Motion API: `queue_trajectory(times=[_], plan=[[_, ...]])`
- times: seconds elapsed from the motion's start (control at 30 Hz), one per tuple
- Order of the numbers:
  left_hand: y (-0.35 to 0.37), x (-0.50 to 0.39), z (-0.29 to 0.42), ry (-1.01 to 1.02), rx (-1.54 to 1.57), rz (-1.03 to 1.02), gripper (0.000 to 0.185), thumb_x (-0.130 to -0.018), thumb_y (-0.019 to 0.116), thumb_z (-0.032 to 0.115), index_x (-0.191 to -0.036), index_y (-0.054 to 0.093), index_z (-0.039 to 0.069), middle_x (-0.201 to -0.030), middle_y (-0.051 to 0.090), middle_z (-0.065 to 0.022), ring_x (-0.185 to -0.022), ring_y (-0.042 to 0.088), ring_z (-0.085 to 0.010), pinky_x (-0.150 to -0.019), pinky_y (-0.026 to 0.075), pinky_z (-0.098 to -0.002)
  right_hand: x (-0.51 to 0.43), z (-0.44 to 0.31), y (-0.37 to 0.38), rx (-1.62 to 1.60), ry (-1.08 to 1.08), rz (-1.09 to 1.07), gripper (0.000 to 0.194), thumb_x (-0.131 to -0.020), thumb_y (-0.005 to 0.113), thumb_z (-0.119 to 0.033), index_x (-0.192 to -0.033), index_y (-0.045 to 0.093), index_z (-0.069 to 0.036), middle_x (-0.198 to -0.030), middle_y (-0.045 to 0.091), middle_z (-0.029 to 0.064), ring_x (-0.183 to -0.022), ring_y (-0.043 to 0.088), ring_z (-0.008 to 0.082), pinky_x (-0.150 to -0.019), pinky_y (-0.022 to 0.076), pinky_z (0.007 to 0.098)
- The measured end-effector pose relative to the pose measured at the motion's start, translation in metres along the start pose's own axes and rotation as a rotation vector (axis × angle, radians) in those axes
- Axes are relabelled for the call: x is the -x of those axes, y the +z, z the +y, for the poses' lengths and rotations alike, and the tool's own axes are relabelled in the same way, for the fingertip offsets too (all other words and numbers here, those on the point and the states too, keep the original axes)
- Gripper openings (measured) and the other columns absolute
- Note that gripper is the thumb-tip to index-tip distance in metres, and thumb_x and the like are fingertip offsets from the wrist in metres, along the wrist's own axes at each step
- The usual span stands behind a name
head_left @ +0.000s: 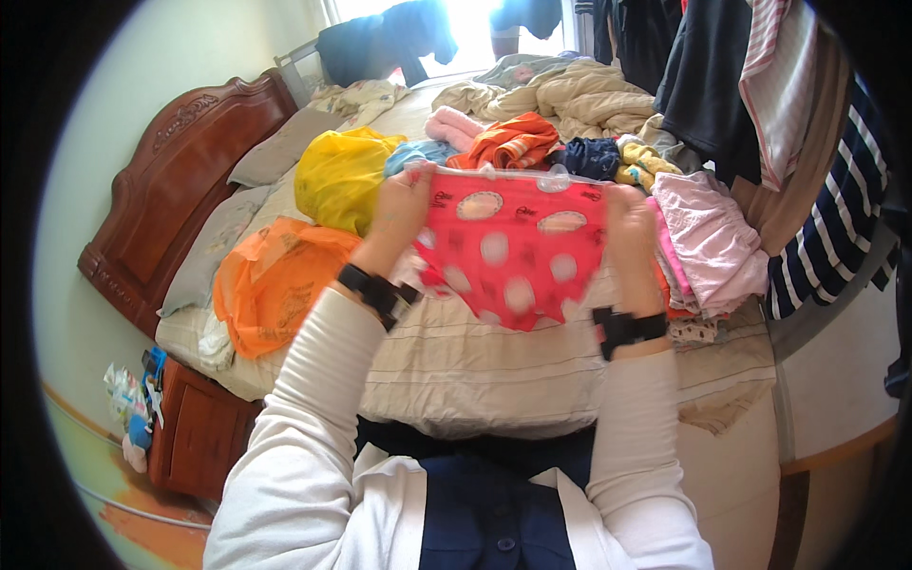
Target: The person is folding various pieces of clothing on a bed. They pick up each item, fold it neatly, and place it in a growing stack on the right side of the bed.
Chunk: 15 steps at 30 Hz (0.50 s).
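Note:
Red underpants with pale spots (527, 249) hang spread out above the bed, held by the waistband at both top corners. My left hand (406, 203) grips the corner on the left, and my right hand (630, 214) grips the one on the right. A clear plastic clip or hanger part shows along the waistband. Beyond the underpants lie an orange garment (509, 142), a rolled pink cloth (456, 127), a light blue cloth (420, 153) and a dark blue garment (591, 158). To the right of my right hand, light pink shorts (705, 235) top a stack of folded clothes.
A yellow plastic bag (342, 178) and an orange plastic bag (274, 285) sit on the bed at the left, near pillows and the wooden headboard (185, 178). A bunched beige quilt (570, 92) lies behind. Clothes hang at the right, including a striped garment (830, 221). A wooden nightstand (199, 427) stands lower left.

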<state>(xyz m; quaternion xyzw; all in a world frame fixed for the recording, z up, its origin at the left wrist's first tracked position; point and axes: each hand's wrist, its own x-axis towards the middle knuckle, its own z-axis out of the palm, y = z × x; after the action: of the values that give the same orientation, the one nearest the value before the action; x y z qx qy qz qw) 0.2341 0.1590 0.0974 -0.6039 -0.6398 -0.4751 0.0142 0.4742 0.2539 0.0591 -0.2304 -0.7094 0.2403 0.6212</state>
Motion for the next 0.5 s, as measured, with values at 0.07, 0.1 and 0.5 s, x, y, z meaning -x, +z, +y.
queue_trajectory(times=[0.07,0.1,0.5], plan=[[-0.003,-0.004,-0.016,0.072,-0.189,0.124,0.044,-0.100,0.050,0.038,-0.087,0.065,-0.002,-0.062,0.059,-0.0145,-0.057,0.058,-0.0208,-0.056,0.045,-0.0360,-0.007,0.012,-0.016,0.183,0.284,0.077,0.035,-0.095,0.060,-0.028,-0.080,0.061,0.004,-0.063,0.054,0.0191,-0.053,0.049,0.0214,-0.053,0.0395,0.0371],[-0.004,-0.009,-0.022,0.074,-0.166,0.131,0.044,-0.099,0.050,0.038,-0.088,0.065,-0.002,-0.065,0.060,-0.0180,-0.061,0.060,-0.0273,-0.057,0.047,-0.0381,-0.008,0.015,-0.016,0.146,0.225,0.072,0.036,-0.095,0.060,-0.028,-0.080,0.060,0.004,-0.063,0.054,0.0193,-0.053,0.048,0.0227,-0.053,0.0390,0.0379],[0.002,0.002,-0.024,-0.098,-0.024,0.158,0.036,-0.098,0.051,0.033,-0.097,0.068,0.001,-0.080,0.066,-0.0236,-0.071,0.065,-0.0389,-0.063,0.051,-0.0395,-0.013,0.023,-0.026,-0.044,0.332,-0.025,0.038,-0.097,0.057,-0.031,-0.078,0.058,0.002,-0.064,0.053,0.0205,-0.055,0.045,0.0315,-0.055,0.0401,0.0400]])
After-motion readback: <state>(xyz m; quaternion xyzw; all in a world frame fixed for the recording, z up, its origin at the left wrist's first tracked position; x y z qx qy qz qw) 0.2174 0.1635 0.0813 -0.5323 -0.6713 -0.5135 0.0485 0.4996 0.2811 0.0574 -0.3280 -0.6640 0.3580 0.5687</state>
